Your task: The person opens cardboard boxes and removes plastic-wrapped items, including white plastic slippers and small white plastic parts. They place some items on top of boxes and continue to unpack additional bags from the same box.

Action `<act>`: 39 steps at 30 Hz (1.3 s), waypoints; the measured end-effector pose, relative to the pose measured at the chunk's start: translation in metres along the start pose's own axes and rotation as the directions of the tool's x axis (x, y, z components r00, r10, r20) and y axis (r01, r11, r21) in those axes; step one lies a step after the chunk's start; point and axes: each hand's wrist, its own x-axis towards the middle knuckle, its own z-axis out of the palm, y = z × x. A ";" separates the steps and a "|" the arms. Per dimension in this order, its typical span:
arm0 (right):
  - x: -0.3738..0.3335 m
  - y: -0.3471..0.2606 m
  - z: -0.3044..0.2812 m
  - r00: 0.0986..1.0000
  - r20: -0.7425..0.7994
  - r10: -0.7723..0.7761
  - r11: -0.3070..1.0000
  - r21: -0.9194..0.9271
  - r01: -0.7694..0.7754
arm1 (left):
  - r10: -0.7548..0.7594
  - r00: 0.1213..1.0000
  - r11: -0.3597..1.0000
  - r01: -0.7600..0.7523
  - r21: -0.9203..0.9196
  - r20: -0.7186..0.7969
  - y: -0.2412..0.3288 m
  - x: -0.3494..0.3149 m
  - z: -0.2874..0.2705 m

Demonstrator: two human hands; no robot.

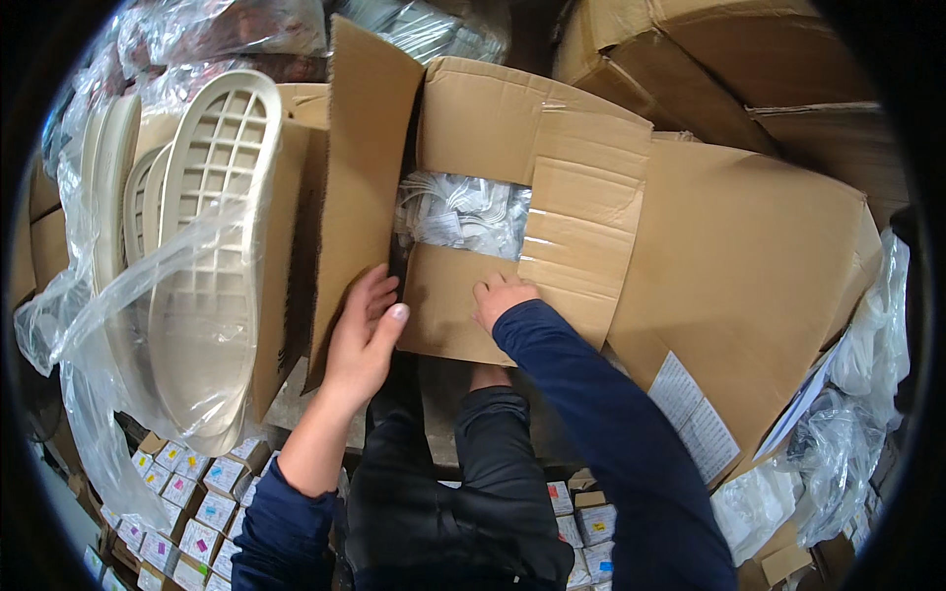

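The left hand (365, 340), fingers loosely spread and thumb apart, is beside the near end of the upright left flap (365, 158); the right hand (505, 295) rests with curled fingers on the near flap (448, 310), and whether it pinches anything I cannot tell. The carton (576, 295) lies before the person, top upward, its long axis seemingly running away from them. The near flap, right flap (589, 207) and far flap (478, 118) are folded in; the left is not, and bagged white pieces (478, 207) show through the gap.
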 end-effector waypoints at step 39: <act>0.019 0.141 -0.017 0.473 -0.162 0.866 0.152 0.987 0.060 | -0.112 0.951 0.946 0.013 0.324 0.289 -0.029 -0.013 0.013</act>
